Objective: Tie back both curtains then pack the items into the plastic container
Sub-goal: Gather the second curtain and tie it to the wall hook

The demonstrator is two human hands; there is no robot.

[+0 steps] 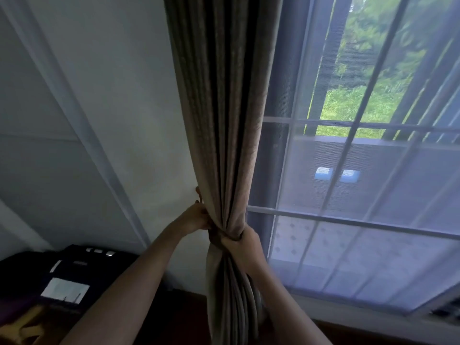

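The curtain [224, 108], a brownish fabric in heavy pleats, hangs down the middle of the view, between the pale wall [119, 95] on its left and the window [361, 170] on its right. Low down it is gathered into a tight waist, and below that pinch the folds fall loose again toward the bottom of the view.

A tie-back [219, 237] of the same dull colour wraps the curtain at the waist (it is hard to tell apart from the folds it crosses). The right hand [242, 241] grips the gathered cloth and the tie-back from the window side, its fingers curled round the front of the bundle. The left hand [198, 217] is at the curtain's wall-side edge, just above the waist, fingers bent in against the fabric; whether they pinch an end of the tie-back or only the cloth I cannot tell, since the fingertips are hidden behind the fold. Just above that hand a small hook [198, 192] sticks out from the wall beside the curtain's edge.

Both bare forearms reach up from the bottom of the view, one on each side of the hanging folds.

The window is covered by a sheer white curtain [373, 245], with pale frame bars showing through it and green trees beyond. In the lower left corner, near the wall, lies a dark bag [74, 267] with a pale label.
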